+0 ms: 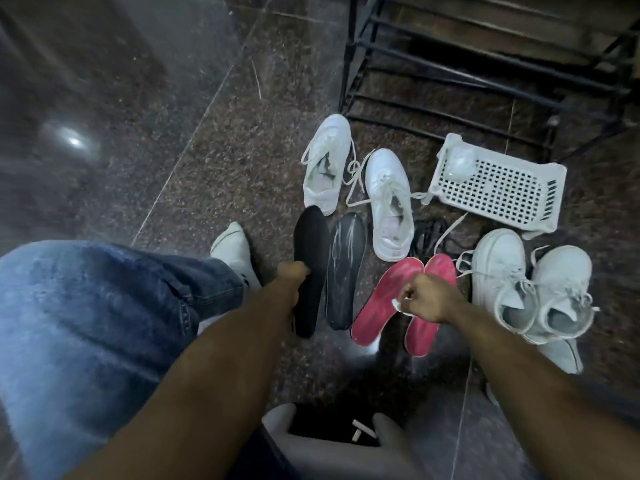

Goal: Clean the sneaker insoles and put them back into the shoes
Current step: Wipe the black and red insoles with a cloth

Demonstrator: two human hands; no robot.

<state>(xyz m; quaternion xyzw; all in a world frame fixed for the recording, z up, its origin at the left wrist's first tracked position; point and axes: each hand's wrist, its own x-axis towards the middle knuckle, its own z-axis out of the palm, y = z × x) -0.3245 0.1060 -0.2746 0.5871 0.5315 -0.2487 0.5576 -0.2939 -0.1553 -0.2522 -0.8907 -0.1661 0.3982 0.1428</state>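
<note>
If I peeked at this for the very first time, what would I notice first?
Probably the two bright pink insoles lying on the dark floor in the middle, under the right hand, which pinches a small white scrap. Just left of them the left hand grips a black insole, with a grey insole beside it. White sneakers with loose laces sit behind them, next to a white plastic basket.
</note>
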